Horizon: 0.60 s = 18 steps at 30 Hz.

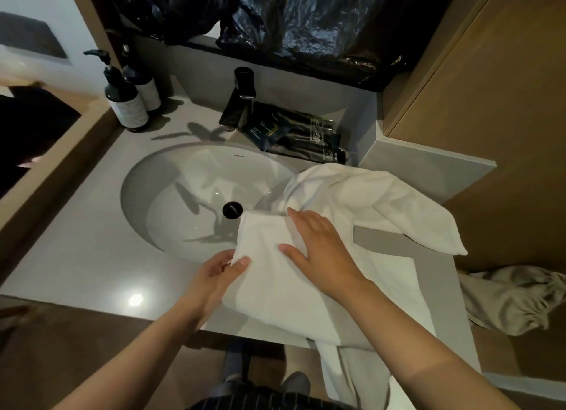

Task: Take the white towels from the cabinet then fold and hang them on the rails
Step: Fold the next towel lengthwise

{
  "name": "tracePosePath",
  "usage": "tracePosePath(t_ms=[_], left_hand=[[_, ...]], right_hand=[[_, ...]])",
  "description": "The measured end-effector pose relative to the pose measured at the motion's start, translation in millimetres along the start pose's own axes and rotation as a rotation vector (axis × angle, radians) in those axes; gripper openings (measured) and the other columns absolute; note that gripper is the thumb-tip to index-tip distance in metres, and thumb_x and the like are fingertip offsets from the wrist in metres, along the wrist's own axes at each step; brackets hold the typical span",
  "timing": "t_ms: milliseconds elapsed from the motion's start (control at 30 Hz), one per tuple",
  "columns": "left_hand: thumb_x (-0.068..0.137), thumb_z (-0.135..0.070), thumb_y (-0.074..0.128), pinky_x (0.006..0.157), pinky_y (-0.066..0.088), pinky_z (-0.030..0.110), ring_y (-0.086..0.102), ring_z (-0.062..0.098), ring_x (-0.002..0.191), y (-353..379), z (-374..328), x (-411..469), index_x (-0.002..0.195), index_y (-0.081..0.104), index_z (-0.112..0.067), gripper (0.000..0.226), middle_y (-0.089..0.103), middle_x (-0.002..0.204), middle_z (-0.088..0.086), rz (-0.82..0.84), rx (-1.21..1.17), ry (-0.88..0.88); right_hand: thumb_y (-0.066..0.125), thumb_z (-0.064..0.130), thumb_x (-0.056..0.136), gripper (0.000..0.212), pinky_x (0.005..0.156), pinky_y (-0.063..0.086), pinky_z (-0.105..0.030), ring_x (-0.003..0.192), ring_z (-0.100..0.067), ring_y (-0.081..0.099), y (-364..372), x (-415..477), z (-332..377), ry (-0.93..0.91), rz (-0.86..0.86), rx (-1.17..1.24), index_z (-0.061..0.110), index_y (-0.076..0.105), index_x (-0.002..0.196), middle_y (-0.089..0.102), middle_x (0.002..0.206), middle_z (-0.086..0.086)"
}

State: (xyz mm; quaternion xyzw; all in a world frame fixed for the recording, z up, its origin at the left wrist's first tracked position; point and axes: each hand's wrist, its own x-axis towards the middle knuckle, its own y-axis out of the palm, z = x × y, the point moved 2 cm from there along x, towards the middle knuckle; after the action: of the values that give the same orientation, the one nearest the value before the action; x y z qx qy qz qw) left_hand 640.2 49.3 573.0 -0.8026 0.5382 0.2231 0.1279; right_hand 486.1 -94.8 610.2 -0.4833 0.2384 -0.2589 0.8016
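A pale vanity countertop (76,256) fills the frame, with crumpled black plastic sheeting (306,21) hanging above its back edge. An oval white basin (190,189) is sunk into the countertop's left and middle.

A folded white towel (269,287) lies on the front right part of the countertop. Its far corner reaches over the basin's rim, and white cloth trails down over the front edge. Behind it, a loose white towel (367,195) is bunched toward the right back corner, one flap spilling past the right edge. A rumpled beige cloth (514,299) sits lower, beyond that right edge.

The person's right hand (318,247) lies flat on the folded towel, fingers straight and spread, palm down. The left hand (217,275) pinches the towel's left edge near the basin's front rim, with the thumb on top and the fingers tucked beneath.

Two dark pump bottles (125,100) stand at the back left corner. Dark toiletry packets (300,137) lie along the back edge, just right of the black faucet (240,97). A black drain (232,209) marks the basin's floor, just beyond the folded towel's far corner.
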Motion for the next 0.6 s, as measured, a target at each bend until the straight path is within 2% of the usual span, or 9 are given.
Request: tracePosePath(t_ms=[100,167,233,267,333,433,533,600], left_hand=[[0.092,-0.038,0.059,0.083,0.055,0.034,0.070,0.018,0.090,-2.4,-1.6,-3.3,0.103,0.069,-0.012,0.029,0.075,0.095,0.002,0.015,0.040,-0.036],[0.091,-0.042,0.060,0.089,0.055,0.039,0.070,0.019,0.094,-4.1,-0.1,-6.0,0.104,0.068,-0.012,0.033,0.074,0.099,0.001,0.096,0.093,-0.047],[0.091,-0.048,0.056,0.090,0.055,0.037,0.070,0.013,0.091,-6.5,0.3,-11.4,0.104,0.066,-0.017,0.035,0.073,0.100,-0.004,0.159,0.256,0.012],[0.089,-0.055,0.056,0.088,0.055,0.039,0.069,0.014,0.089,-9.5,3.0,-12.2,0.102,0.066,-0.018,0.040,0.073,0.098,-0.002,0.141,0.331,0.043],[0.079,-0.065,0.057,0.084,0.056,0.046,0.068,0.023,0.084,-18.9,10.2,-11.3,0.092,0.064,-0.013,0.053,0.071,0.091,0.006,-0.007,0.396,0.057],[0.088,-0.049,0.060,0.082,0.055,0.046,0.066,0.019,0.080,-24.1,21.0,-6.5,0.083,0.059,-0.015,0.034,0.068,0.084,0.002,-0.136,0.555,0.042],[0.092,-0.048,0.054,0.082,0.054,0.041,0.062,0.014,0.082,-16.6,20.7,3.6,0.091,0.056,-0.020,0.027,0.064,0.090,-0.005,-0.147,0.725,0.038],[0.092,-0.049,0.052,0.083,0.053,0.036,0.060,0.015,0.090,-10.0,11.9,10.2,0.109,0.052,-0.020,0.033,0.059,0.103,-0.005,-0.212,0.771,0.090]], right_hand=[[0.045,0.047,0.099,0.060,0.116,0.021,-0.032,0.138,-0.021,0.024,1.7,16.3,-1.2,0.027,-0.037,-0.082,0.019,0.033,0.150,0.042,0.145,-0.001],[0.050,0.042,0.099,0.050,0.112,0.027,-0.032,0.130,-0.020,0.029,6.6,19.2,-6.0,0.018,-0.087,-0.035,0.019,0.047,0.142,0.050,0.135,-0.001],[0.054,0.037,0.098,0.039,0.109,0.031,-0.031,0.124,-0.020,0.034,10.3,18.9,-11.1,0.011,-0.158,0.024,0.019,0.057,0.133,0.054,0.128,-0.002],[0.055,0.035,0.097,0.036,0.107,0.032,-0.030,0.123,-0.020,0.036,11.5,18.9,-13.3,0.015,-0.186,0.035,0.019,0.059,0.129,0.056,0.125,-0.002],[0.056,0.031,0.097,0.030,0.105,0.034,-0.029,0.122,-0.020,0.038,13.7,19.6,-16.3,0.037,-0.206,0.054,0.019,0.062,0.124,0.057,0.124,-0.001],[0.055,0.028,0.098,0.026,0.103,0.034,-0.027,0.122,-0.020,0.039,15.3,21.4,-15.7,0.043,-0.206,0.068,0.021,0.061,0.122,0.059,0.124,0.002],[0.053,0.026,0.099,0.028,0.101,0.035,-0.025,0.119,-0.016,0.044,7.6,13.6,-15.2,0.012,-0.245,0.138,0.020,0.058,0.127,0.056,0.126,0.003],[0.050,0.025,0.101,0.032,0.097,0.033,-0.018,0.118,-0.011,0.047,-1.3,0.9,-25.6,0.036,-0.254,0.205,0.019,0.054,0.132,0.053,0.129,0.004]])
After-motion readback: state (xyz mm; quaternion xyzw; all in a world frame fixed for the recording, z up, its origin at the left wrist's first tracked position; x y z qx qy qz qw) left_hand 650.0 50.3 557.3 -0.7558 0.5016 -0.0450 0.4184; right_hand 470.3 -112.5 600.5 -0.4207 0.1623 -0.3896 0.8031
